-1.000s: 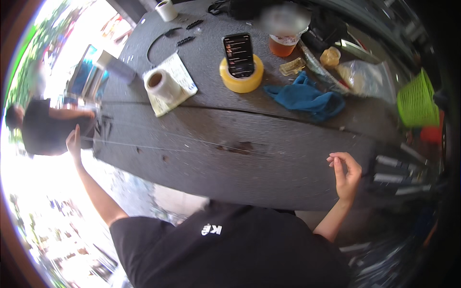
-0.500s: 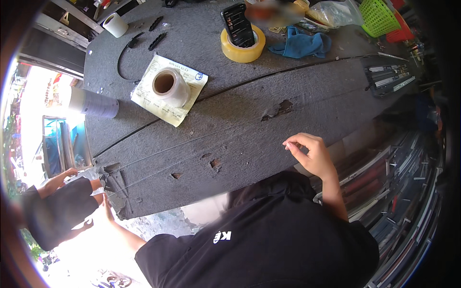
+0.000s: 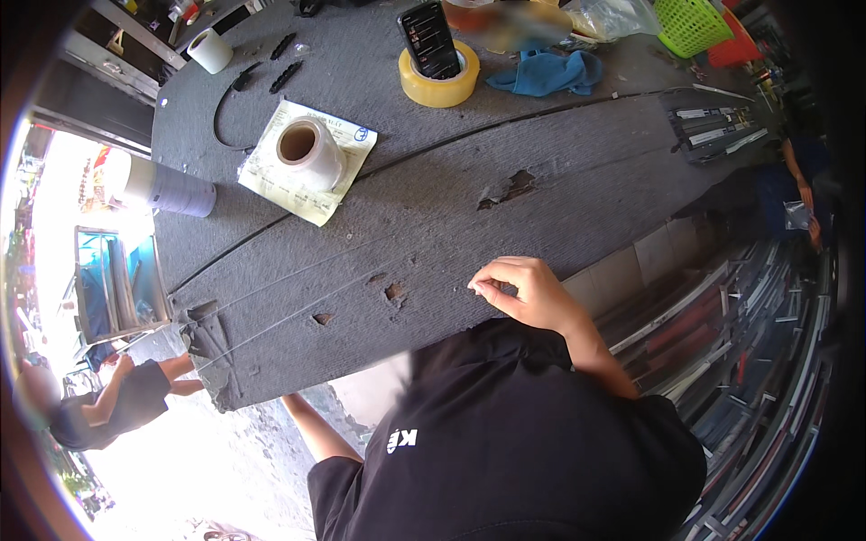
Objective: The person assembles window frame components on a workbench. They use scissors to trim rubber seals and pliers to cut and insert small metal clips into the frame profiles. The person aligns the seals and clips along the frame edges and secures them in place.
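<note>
My right hand (image 3: 525,293) hovers over the near edge of the grey carpet-covered table (image 3: 424,207). Its thumb and forefinger come together in a pinch; anything between the tips is too small to make out. My left forearm (image 3: 320,431) reaches up to the table's front edge, where the hand itself is hidden. Torn patches (image 3: 394,293) in the covering lie left of my right hand. Farther off, a roll of clear film (image 3: 311,162) stands on a printed paper sheet (image 3: 316,209).
A yellow tape roll (image 3: 439,88) holds a black phone-like device (image 3: 428,41). Beside it lie a blue cloth (image 3: 546,72) and a green basket (image 3: 690,27). A large roll (image 3: 180,191) rests at the left edge. Long profiles (image 3: 749,361) fill the right. People stand left (image 3: 117,401) and right (image 3: 798,194).
My right hand has moved left along the table edge, still pinched. My left hand has left the table's left corner and gone behind the front edge. Another person has come into view at right.
</note>
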### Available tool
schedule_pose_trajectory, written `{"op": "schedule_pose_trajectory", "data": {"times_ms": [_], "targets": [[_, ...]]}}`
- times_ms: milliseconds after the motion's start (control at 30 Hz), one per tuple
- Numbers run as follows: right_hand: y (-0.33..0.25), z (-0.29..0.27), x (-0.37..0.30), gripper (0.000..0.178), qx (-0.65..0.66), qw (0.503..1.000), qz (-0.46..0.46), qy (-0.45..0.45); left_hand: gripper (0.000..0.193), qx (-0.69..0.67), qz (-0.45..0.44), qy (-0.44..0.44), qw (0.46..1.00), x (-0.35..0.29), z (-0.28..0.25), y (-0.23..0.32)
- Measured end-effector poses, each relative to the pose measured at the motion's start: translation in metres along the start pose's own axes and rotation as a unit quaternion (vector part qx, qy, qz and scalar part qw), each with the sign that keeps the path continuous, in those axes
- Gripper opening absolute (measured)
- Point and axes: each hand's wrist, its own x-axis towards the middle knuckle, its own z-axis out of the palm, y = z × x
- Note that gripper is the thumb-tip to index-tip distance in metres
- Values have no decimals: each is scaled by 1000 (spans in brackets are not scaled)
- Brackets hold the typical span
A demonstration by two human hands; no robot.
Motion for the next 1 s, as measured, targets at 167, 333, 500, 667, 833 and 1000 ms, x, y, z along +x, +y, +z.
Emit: {"op": "schedule_pose_trajectory", "data": {"times_ms": [167,333,500,667,833,1000], "targets": [[14,-19,-3,10,20,999,24,21,41,-19,55,28,998,-43,33,36],[44,-61,39,14,87,996,-5,27,40,-93,97,-190,972,-146,108,80],[82,-67,154,34,-115,961,-166,190,40,2,95,-462,882,-291,163,79],[103,-42,240,70,-325,877,-165,313,40,-55,59,-366,927,-364,193,71],[116,-32,258,88,-283,901,-141,299,40,-125,42,-247,960,-384,220,66],[122,-28,259,90,-325,889,-155,285,38,-35,37,-311,949,-387,212,64]]}}
